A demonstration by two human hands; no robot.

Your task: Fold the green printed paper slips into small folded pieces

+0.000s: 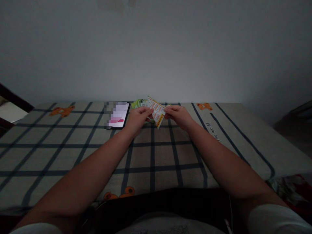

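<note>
Between my two hands a small printed packet (156, 111), white with yellow edges and red print, is held up at a slant. The fingers of my left hand (139, 119) pinch its left edge. On the opposite edge, my right hand (179, 115) pinches it with thumb and fingers. Behind and below the packet lies a green package (140, 103) on the table, partly covered by the packet and my left hand. What the small packet contains cannot be seen.
A phone (118, 115) with a lit screen lies left of my left hand. The checked tablecloth (73, 139) with bear prints covers the table, which meets a plain wall (170, 58). A dark wooden chair (14, 97) stands at the left, and patterned cloth (291, 188) is at the lower right.
</note>
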